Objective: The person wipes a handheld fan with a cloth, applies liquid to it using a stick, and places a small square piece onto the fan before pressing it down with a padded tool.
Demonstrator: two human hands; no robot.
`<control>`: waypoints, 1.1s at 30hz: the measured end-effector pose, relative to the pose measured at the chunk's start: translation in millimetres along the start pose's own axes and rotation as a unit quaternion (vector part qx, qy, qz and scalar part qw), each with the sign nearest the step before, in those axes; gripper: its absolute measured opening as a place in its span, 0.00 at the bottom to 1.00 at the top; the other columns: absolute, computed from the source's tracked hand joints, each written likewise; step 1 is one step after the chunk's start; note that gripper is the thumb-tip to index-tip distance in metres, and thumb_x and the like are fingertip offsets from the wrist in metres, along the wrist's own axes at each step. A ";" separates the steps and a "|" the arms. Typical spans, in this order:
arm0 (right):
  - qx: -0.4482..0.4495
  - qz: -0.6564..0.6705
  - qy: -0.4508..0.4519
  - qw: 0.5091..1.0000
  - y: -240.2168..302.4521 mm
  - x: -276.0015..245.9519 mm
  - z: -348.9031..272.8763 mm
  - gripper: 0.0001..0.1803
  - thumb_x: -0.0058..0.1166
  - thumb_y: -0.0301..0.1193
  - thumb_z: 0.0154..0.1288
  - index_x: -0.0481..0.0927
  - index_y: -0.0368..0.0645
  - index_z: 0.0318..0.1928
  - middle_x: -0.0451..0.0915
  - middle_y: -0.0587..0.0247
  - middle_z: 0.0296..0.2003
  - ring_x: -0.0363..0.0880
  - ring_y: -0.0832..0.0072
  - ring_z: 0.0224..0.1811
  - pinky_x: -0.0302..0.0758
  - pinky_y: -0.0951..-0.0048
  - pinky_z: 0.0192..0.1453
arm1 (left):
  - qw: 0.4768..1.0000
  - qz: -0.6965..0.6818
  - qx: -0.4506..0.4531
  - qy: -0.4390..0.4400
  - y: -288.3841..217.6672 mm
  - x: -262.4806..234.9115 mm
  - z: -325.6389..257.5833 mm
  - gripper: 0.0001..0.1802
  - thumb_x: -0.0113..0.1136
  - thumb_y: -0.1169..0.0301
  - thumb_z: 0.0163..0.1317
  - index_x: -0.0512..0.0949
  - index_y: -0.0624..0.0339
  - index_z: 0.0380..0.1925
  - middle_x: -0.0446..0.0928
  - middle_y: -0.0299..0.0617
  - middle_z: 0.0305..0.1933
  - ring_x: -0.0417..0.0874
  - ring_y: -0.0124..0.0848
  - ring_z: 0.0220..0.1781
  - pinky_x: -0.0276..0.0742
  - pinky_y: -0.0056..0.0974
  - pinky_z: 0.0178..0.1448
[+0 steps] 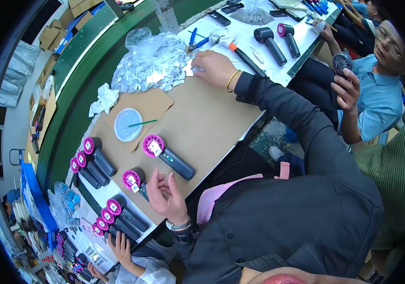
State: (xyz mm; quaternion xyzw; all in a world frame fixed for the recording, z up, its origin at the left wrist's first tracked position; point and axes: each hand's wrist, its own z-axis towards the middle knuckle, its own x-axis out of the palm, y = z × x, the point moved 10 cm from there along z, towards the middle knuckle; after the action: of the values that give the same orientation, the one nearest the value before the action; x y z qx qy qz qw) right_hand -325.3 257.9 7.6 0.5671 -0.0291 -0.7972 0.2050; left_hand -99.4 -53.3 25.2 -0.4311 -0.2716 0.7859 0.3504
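Note:
My right hand (212,69), a gold bracelet at its wrist, reaches to the right edge of a pile of small white square pieces (141,71). Its fingers are bent together on a small white piece (189,71). My left hand (167,196), below a wristwatch, is open, with half-curled fingers and its thumb apart. Beside it lies a dark grey handheld fan (131,179) with a pink rim; the hand partly hides its handle. Another pink-rimmed fan (178,163) rests just above, a white piece on its head.
A white round dish (128,124) with a green stick stands on brown cardboard (202,113). More fans (91,163) line the left side. Pliers (194,40), a screwdriver (245,57) and dark fans (271,46) lie beyond my right hand. Co-workers sit on both sides.

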 end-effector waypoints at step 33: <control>-0.134 0.417 0.169 0.883 164.5 -19.3 -28.8 0.08 0.67 0.26 0.72 0.88 0.36 0.47 0.89 0.61 0.39 0.90 0.73 0.41 0.85 0.71 0.50 | 0.998 -0.021 -0.055 0.001 15.6 26.4 26.5 0.50 0.79 0.68 0.60 0.60 0.70 0.77 0.66 0.59 0.76 0.69 0.52 0.78 0.65 0.51 0.79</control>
State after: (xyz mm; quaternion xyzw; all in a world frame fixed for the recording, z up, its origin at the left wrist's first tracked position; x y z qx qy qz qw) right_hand -245.3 119.8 60.5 0.5955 -0.1211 -0.5266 0.5945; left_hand -137.5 -45.4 13.7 -0.4449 -0.3230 0.7619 0.3424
